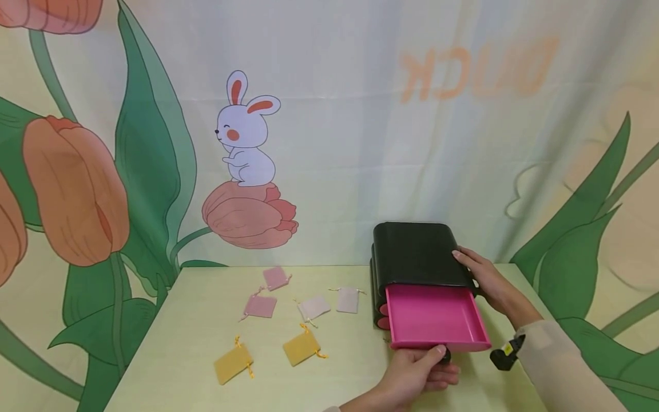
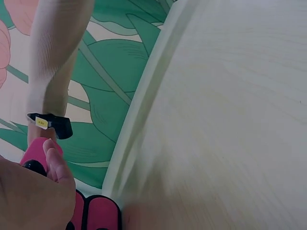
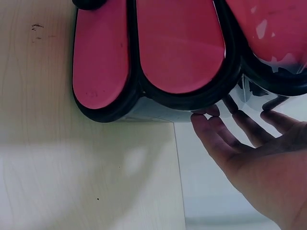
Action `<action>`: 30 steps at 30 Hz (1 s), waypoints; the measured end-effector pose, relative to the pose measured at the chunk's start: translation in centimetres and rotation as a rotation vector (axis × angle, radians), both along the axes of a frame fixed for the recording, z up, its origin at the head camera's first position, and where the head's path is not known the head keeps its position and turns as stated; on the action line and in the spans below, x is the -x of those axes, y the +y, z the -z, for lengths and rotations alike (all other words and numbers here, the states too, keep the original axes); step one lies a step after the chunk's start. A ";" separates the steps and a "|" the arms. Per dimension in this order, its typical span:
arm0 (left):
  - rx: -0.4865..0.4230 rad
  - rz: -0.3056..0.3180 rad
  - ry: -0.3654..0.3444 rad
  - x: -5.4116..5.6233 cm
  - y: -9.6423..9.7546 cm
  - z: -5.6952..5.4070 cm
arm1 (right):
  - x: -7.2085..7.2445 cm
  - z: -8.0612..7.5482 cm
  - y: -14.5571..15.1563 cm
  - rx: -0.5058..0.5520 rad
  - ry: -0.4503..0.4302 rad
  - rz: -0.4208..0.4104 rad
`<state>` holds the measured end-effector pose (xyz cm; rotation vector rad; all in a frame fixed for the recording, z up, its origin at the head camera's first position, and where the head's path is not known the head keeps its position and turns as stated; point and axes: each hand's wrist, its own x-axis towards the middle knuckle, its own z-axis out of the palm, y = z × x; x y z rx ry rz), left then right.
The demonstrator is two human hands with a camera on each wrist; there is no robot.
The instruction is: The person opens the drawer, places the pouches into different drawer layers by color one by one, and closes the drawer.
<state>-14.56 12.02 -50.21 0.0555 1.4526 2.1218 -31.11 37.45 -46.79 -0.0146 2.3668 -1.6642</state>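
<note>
A glossy black drawer box (image 1: 417, 252) stands at the table's back right. Its top pink drawer (image 1: 432, 320) is pulled out, and nothing lies in the part that shows. At the drawer's front my left hand (image 1: 409, 375) pinches the round black knob (image 1: 445, 357), thumb on top and fingers beneath. My right hand (image 1: 489, 280) touches the box's right side and top edge. In the right wrist view, its extended fingertips (image 3: 199, 120) press the glossy side wall. Lower pink drawer fronts (image 3: 180, 48) are closed.
Small drawstring pouches lie left of the box: pink ones (image 1: 261, 306), white ones (image 1: 348, 300) and yellow ones (image 1: 234, 363). A printed curtain (image 1: 329, 143) hangs behind the table (image 1: 175, 343). A black wrist device (image 1: 507, 353) sits on my right wrist.
</note>
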 end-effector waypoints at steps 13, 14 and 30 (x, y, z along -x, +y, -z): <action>0.206 0.274 0.198 1.7 -4.9 3.0 | 0.0 0.4 0.0 0.016 -0.007 0.009; 0.232 0.274 0.221 2.1 -5.7 3.3 | 0.1 0.3 0.0 0.018 -0.007 0.012; 0.752 -0.117 0.560 13.9 -15.7 1.9 | 0.0 0.3 0.0 0.029 -0.004 0.026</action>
